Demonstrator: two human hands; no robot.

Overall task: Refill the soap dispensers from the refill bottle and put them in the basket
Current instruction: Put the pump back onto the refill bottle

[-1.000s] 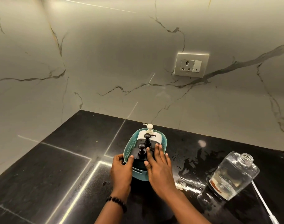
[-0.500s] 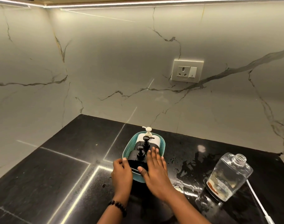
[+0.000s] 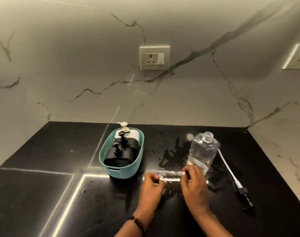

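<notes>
A teal basket [image 3: 122, 171] stands on the black counter left of centre. Inside it are two black soap dispensers [image 3: 119, 155] in front and a white dispenser [image 3: 128, 134] behind, all upright with pumps on. The clear refill bottle [image 3: 203, 149] stands uncapped to the right, with a little liquid at its bottom. My left hand [image 3: 152, 185] hovers right of the basket, fingers loosely curled and holding nothing. My right hand [image 3: 194, 183] is just in front of the bottle's base with fingers loosely curled; whether it touches the bottle is unclear.
Spilled liquid [image 3: 169, 156] wets the counter between basket and bottle. A white tube with a black pump head [image 3: 233, 175] lies right of the bottle. Marble walls close the back and right sides, with a socket [image 3: 154, 58] above.
Both hands have left the basket and moved right toward the refill bottle. The basket with the dispensers stays in place. The view has swung to the right.
</notes>
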